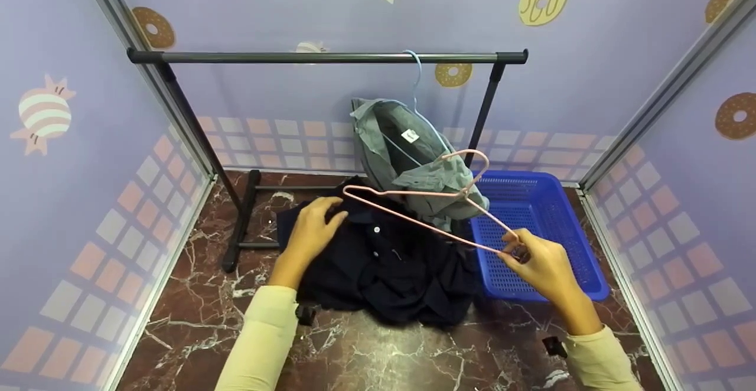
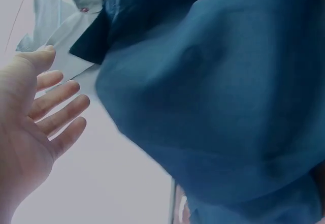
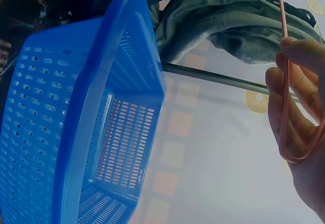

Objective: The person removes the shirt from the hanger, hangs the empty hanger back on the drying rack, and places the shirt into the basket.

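Pale sleeves (image 1: 260,335); left hand (image 1: 314,228) relaxed, empty; pink hanger (image 1: 422,193), pinched by right hand (image 1: 540,261) at one end only, could be tipped, snagging grey-green shirt (image 1: 373,153).

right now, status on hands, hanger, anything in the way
Right hand grips pink hanger. Left hand empty. Dark shirt unhung. Blue basket near right hand, possible snag.

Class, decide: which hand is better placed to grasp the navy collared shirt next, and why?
Probably the left: the left hand looks empty and open near the navy collared shirt, while the right hand pinches the pink clothes hanger.
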### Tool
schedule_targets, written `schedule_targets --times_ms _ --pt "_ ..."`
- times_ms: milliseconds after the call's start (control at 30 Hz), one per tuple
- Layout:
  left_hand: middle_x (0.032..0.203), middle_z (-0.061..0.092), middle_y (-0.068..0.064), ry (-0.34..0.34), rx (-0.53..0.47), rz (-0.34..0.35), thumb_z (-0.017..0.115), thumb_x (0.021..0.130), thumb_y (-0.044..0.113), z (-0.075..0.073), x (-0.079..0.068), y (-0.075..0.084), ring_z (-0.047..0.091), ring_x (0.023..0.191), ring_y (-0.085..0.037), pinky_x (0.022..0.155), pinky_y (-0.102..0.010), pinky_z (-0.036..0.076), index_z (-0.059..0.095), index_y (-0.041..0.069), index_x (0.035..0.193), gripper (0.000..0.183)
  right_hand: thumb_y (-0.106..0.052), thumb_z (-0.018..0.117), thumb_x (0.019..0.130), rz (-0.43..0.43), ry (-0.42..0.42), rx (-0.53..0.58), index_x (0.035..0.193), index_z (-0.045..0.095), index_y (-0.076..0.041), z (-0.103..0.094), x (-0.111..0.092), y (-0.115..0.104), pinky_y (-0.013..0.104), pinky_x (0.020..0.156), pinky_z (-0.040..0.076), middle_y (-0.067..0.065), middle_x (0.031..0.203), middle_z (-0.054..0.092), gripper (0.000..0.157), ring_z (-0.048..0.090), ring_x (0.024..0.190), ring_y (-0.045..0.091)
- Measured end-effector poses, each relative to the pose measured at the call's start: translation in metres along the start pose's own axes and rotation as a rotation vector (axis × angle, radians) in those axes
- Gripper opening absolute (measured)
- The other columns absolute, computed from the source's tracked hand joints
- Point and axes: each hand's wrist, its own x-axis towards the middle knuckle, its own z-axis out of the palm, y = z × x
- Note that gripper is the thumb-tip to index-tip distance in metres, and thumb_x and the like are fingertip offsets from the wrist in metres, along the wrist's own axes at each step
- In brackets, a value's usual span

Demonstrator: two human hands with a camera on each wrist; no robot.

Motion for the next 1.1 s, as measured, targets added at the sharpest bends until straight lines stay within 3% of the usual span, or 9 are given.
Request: schedule_targets --times_ms 333,467,733,967,1100 --pt "0.112 0.067 -0.01 0.126 -0.018 0.089 0.068 0.09 0.021 -0.047 0.02 0.012 0.062 0.108 -0.026 0.1 -0.039 0.048 0.068 0.007 0.114 0.028 -0.016 0.087 0.067 0.013 0.028 0.001 0.094 0.067 -0.015 -0.002 -0.001 -0.002 0.018 0.052 0.049 -0.01 0.074 0.071 0.034 0.062 0.057 0.002" --pt "0.116 0.065 -0.011 0.156 0.022 0.121 0.066 0.091 0.022 -0.075 0.032 0.021 0.059 0.113 -0.028 0.104 -0.042 0.045 0.065 0.006 0.116 0.03 -0.015 0.087 0.067 0.006 0.032 0.0 0.094 0.067 -0.013 -0.001 -0.002 -0.003 0.018 0.051 0.049 -0.009 0.074 0.071 0.034 0.062 0.057 0.002" --pt "0.124 0.061 -0.013 0.189 0.059 0.078 0.064 0.092 0.024 -0.137 0.062 0.04 0.056 0.119 -0.029 0.109 -0.04 0.043 0.06 0.006 0.123 0.035 -0.019 0.085 0.07 0.007 0.013 0.003 0.095 0.067 -0.014 0.001 -0.004 -0.005 0.019 0.051 0.049 -0.008 0.073 0.07 0.031 0.061 0.057 0.002" --pt "0.123 0.061 -0.015 0.273 0.085 0.119 0.066 0.091 0.022 -0.169 0.086 0.048 0.056 0.119 -0.03 0.11 -0.039 0.041 0.062 0.004 0.121 0.035 -0.019 0.085 0.07 0.006 0.01 0.028 0.094 0.066 -0.015 0.004 -0.005 -0.006 0.019 0.051 0.05 -0.008 0.072 0.07 0.032 0.061 0.056 0.004" --pt "0.125 0.06 -0.014 0.278 0.109 0.096 0.064 0.092 0.024 -0.183 0.098 0.052 0.054 0.122 -0.027 0.111 -0.036 0.039 0.061 0.005 0.123 0.036 -0.018 0.086 0.068 -0.005 0.019 0.024 0.094 0.066 -0.015 0.006 -0.006 -0.006 0.019 0.05 0.049 -0.008 0.072 0.07 0.033 0.061 0.056 0.004"
